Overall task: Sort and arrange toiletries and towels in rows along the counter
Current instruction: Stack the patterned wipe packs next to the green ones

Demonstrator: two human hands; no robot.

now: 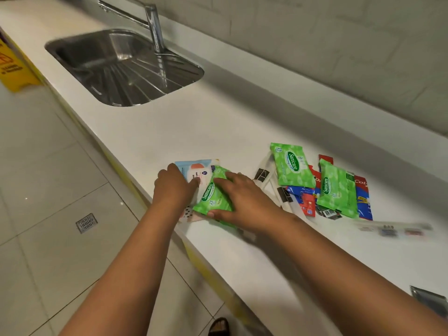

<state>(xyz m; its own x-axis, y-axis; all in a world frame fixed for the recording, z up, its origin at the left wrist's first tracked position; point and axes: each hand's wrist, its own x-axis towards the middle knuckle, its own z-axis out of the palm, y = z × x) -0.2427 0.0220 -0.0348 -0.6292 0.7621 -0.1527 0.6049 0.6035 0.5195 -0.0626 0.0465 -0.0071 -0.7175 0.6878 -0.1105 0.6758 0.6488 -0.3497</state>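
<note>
From the head view, the steel sink (126, 66) at upper left holds nothing I can see, its tap (152, 23) rising at the back rim. At lower centre, by the front edge of the white counter (198, 122), the right hand (244, 200) grips a green wipes pack (213, 197), thumb along its near edge and fingers over the top. The left hand (174, 187) curls onto a pale blue and white pack (194, 170) lying partly under the green 1. At right, 2 more green packs (291, 164) overlap red and blue toothpaste sachets (305, 202). Bare counter stretches between the packs and the sink.
</note>
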